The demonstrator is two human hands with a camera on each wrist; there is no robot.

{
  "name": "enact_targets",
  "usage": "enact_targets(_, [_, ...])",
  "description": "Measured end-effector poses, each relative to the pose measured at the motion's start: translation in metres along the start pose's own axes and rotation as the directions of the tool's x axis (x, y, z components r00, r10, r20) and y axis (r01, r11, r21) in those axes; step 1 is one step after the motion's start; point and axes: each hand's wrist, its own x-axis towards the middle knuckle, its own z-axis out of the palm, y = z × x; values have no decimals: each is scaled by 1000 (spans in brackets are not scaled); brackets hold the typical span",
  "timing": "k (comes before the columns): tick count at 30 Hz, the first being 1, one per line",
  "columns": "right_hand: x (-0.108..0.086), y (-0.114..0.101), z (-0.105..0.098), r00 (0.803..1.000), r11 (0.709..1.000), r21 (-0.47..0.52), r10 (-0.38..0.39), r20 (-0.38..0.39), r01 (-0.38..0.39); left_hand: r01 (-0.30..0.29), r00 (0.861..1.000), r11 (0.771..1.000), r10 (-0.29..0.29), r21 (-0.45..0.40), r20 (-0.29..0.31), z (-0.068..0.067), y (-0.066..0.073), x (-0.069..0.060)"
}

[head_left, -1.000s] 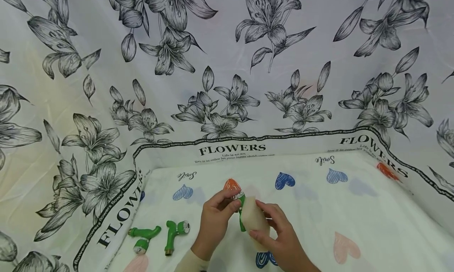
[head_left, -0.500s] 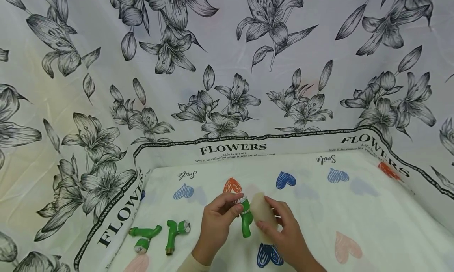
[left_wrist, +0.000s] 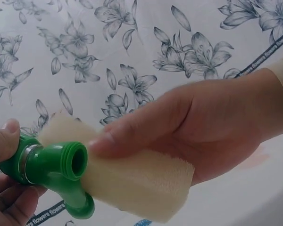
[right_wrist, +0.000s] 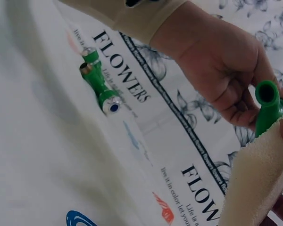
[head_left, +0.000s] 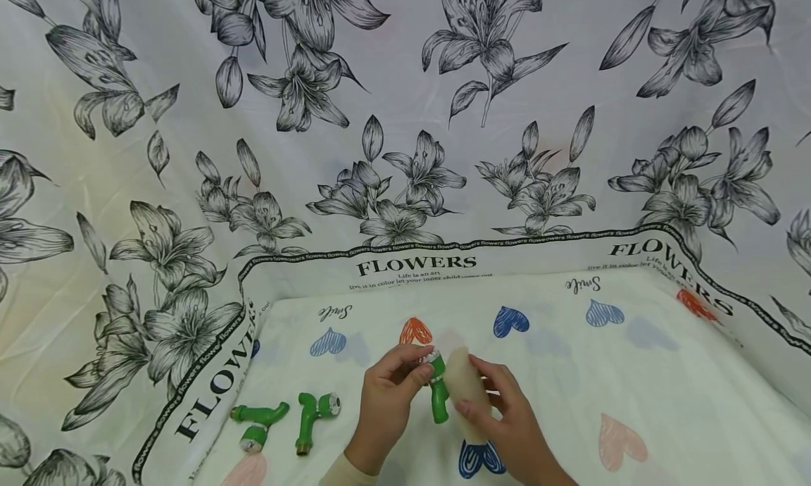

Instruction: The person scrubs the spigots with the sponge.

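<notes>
My left hand (head_left: 383, 405) pinches the silver-ringed knob end of a green tap (head_left: 438, 401), its spout hanging down. My right hand (head_left: 516, 419) grips a cream sponge (head_left: 467, 387) between thumb and fingers, held up beside the tap. From the left wrist, the sponge (left_wrist: 141, 183) lies right behind the tap's threaded open end (left_wrist: 75, 161); whether they touch cannot be made out. In the right wrist view the sponge (right_wrist: 259, 174) covers part of the tap (right_wrist: 269, 110), whose round spout mouth shows.
Two more green taps lie at the left on the white heart-print cloth (head_left: 551, 394): one tap (head_left: 258, 422) on its side, another tap (head_left: 310, 419) beside it. A flower-print sheet (head_left: 405, 120) rises behind and at the sides.
A second ago the sponge overlapped the tap; it has shifted right and the tap turned to show its body. Since half a second ago the sponge has edged left, nearer the tap.
</notes>
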Motion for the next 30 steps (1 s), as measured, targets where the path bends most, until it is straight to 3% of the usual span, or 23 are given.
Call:
enact_targets(5, [-6,-11,4,999,999,33,1,44,-2,-9,999,1000,10,29,-43,0,-2,0])
enact_targets(11, [-13,-16,4,997,998,10,-56,55,55,21,997,999,-19,31,-75,1,-4,1])
enact_targets(30, [-9,-7,4,1000,999,-29,-17,25,18,52,997,999,-52,1,-57,2,-3,-4])
